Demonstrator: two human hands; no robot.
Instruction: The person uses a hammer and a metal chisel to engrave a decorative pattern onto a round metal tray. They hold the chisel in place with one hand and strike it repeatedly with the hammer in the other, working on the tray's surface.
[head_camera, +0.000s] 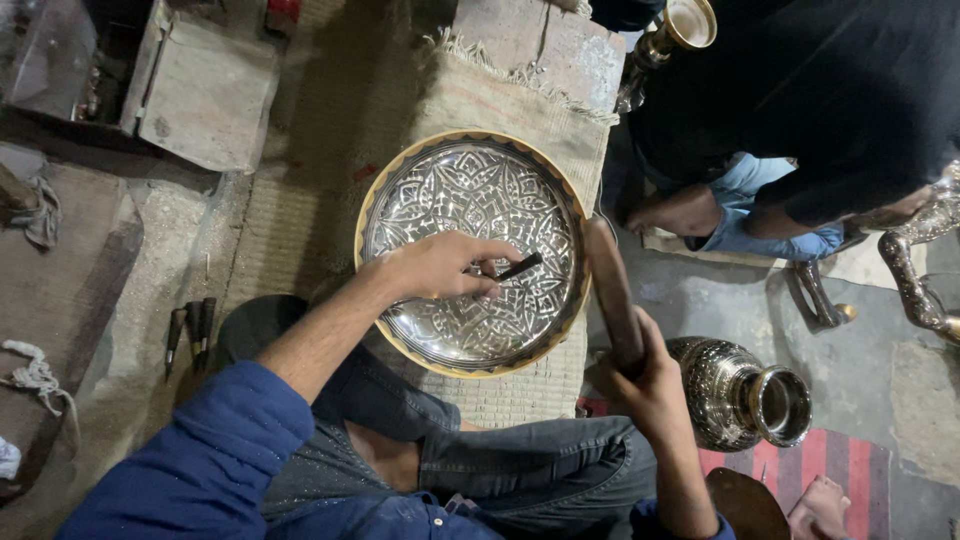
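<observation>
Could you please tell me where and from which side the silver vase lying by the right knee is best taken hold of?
Probably at the narrow neck, from above. The silver vase lies on its side, mouth to the right; the neck behind the flared rim is slimmest, and the rim would stop slipping. The right hand sits just left of its base.

place: metal-engraving workshop | signs: engraved tray (470, 200), chisels (190, 330), silvery vase (740, 395), dusty floor mat (290, 180)

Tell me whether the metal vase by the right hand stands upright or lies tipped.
Tipped: the vase lies on its side, its open mouth facing sideways, beside the right hand.
</observation>
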